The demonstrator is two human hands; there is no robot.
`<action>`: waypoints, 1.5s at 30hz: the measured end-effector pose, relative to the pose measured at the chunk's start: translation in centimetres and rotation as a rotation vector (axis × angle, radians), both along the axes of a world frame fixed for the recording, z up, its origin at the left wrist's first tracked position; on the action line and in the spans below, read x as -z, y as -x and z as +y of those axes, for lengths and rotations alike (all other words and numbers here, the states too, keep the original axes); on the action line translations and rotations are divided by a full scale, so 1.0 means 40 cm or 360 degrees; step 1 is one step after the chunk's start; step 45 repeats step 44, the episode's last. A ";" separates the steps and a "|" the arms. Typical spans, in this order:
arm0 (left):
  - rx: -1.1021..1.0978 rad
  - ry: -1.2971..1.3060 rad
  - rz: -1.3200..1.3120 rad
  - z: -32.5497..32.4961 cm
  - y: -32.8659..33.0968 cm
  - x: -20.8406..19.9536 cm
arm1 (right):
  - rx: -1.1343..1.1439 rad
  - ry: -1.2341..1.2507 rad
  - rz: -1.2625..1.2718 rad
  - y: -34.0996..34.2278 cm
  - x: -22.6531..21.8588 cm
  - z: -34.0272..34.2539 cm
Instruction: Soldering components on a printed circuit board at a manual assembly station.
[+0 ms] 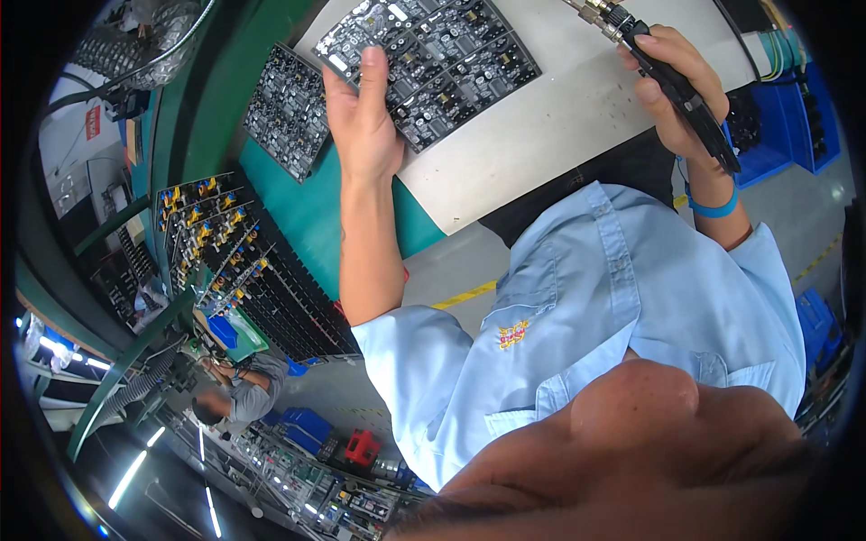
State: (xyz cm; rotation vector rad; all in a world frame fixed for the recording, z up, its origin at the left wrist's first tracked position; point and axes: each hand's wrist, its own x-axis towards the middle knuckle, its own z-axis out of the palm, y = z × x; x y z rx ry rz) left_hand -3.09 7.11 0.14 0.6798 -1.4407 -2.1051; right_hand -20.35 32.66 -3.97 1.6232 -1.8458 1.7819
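Note:
My left hand (363, 122) grips the near left edge of a dark circuit board panel (442, 68), thumb on top and fingers underneath. The panel is packed with small components and scored into several sections. It is over a white work surface (559, 117). Closed round a black-handled tool with metal fittings at its front end (681, 90), my right hand (681, 77) is at the far right, apart from the panel. What kind of tool it is I cannot tell. A second circuit board panel (287, 113) lies left of my left hand, on a green mat (289, 212).
A black rack (289, 307) with several upright boards stands at the left, below the mat. Blue bins (785, 135) sit beyond my right wrist, near a bundle of cables (778, 54). At the lower left, a person in grey (248, 392) works at another bench.

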 end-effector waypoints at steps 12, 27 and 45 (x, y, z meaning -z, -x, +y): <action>0.0105 0.0246 -0.0076 -0.005 -0.003 0.033 | -0.0112 -0.0070 0.0009 -0.003 -0.018 0.007; -0.0077 0.0431 -0.0135 0.010 0.022 0.033 | -0.0322 -0.0196 -0.0175 -0.078 -0.029 0.049; -0.0099 0.0448 -0.0112 0.012 0.022 0.035 | -0.0378 -0.0208 -0.0192 -0.087 -0.034 0.042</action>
